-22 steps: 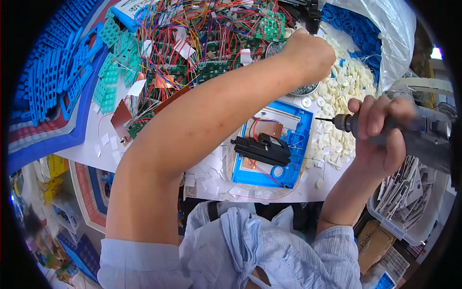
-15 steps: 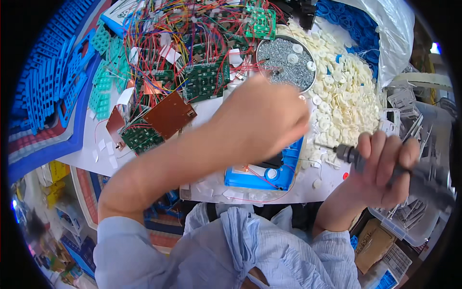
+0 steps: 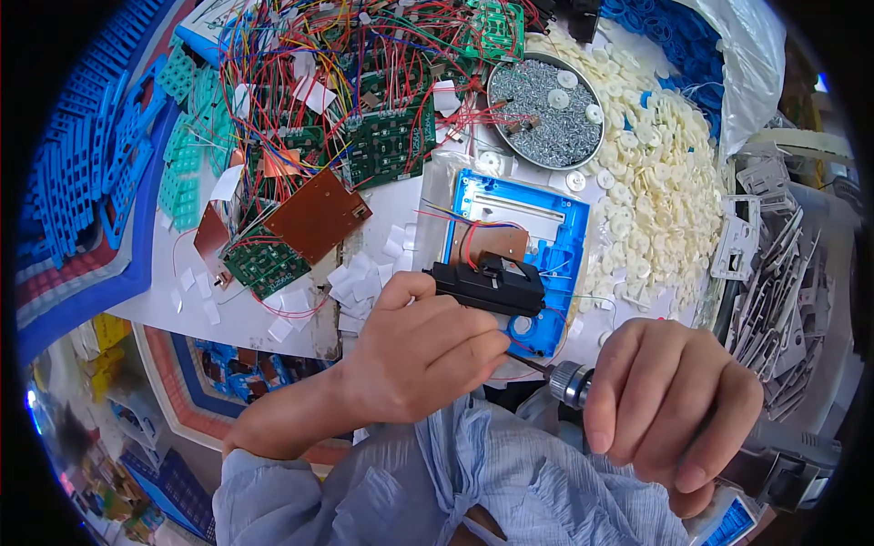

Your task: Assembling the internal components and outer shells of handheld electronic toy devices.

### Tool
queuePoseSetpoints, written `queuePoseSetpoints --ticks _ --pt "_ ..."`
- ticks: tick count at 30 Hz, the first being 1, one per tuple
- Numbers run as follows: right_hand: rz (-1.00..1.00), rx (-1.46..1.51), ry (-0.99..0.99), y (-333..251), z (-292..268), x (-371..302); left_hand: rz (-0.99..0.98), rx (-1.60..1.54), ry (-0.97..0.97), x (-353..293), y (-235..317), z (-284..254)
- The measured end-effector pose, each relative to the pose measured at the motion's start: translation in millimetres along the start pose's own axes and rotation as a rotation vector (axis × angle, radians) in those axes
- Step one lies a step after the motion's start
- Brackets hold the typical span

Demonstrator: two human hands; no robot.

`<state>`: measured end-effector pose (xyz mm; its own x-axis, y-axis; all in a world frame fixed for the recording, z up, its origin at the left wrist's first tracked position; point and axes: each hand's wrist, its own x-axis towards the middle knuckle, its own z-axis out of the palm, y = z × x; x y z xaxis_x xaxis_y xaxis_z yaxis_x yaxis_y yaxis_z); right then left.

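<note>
My right hand (image 3: 674,405) is wrapped round an electric screwdriver (image 3: 571,383), whose grey chuck and thin bit point left. The bit's tip comes up to the curled fingers of my left hand (image 3: 432,350). Those fingers are closed, and whatever they pinch is hidden. Just beyond my left knuckles, a black plastic part (image 3: 492,284) lies over the near half of an open blue plastic casing (image 3: 574,218). Inside the casing are a brown board (image 3: 501,240) and thin coloured wires.
A round tin of small screws (image 3: 555,123) stands behind the casing, beside heaped cream plastic discs (image 3: 660,200). Wired green circuit boards (image 3: 390,146) crowd the back left. Blue plastic parts (image 3: 82,173) fill the far left; a bin of metal pieces (image 3: 774,318) is at right.
My left hand has come down from near the screw tin to the casing's near edge. My right hand has brought the screwdriver inward and nearer to me, its bit now at my left fingers.
</note>
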<state>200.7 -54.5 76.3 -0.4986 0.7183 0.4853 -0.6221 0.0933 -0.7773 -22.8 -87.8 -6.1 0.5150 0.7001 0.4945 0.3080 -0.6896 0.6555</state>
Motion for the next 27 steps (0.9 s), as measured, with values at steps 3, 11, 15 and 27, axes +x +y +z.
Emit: queuePoseSetpoints --ticks 3,11,15,27 --pt "0.029 -0.042 0.032 0.0 3.3 1.2 0.054 0.070 0.009 -3.5 -2.6 -0.1" --pt "-0.061 -0.271 0.211 18.7 -1.8 3.4 -0.205 0.253 -0.052 -1.9 -22.3 -9.7" --pt "-0.064 -0.372 0.212 33.4 -4.4 8.8 -0.167 0.301 -0.095 -8.0 -25.4 -10.0" --pt "-0.035 -0.378 0.138 46.7 -4.7 14.6 -0.154 0.238 -0.068 -12.8 -31.7 -7.8"
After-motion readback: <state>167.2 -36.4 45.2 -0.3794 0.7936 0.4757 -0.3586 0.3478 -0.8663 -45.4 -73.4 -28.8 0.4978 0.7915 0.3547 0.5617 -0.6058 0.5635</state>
